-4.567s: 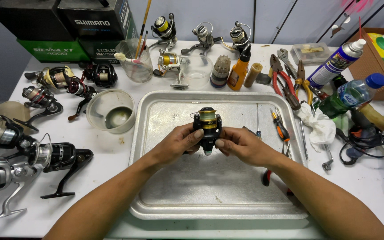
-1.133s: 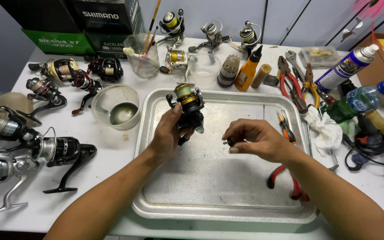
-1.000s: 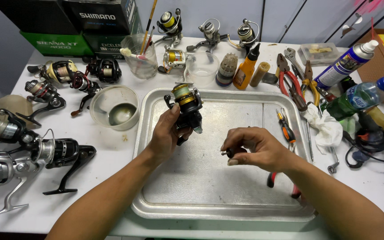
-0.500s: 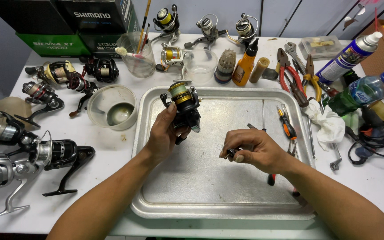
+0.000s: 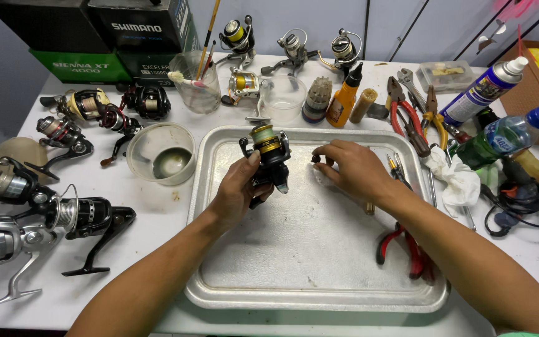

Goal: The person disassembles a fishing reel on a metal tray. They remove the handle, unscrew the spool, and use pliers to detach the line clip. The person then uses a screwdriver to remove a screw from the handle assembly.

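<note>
My left hand (image 5: 237, 190) grips a black fishing reel (image 5: 268, 156) with a yellow-green line spool, held upright above the far half of a metal tray (image 5: 319, 298). My right hand (image 5: 352, 170) is just right of the reel. Its fingertips pinch a small dark part (image 5: 315, 160) a short gap away from the reel body.
Several more reels lie on the white table at left (image 5: 63, 215) and at the back (image 5: 294, 47). A plastic bowl (image 5: 160, 153) stands left of the tray. Red-handled pliers (image 5: 403, 249), screwdrivers, a spray can (image 5: 481, 90), a green bottle (image 5: 500, 138) and an orange oil bottle (image 5: 344, 100) crowd the right and back.
My right hand has moved from the tray's middle up toward the reel with the small part. The reel has stayed in my left hand.
</note>
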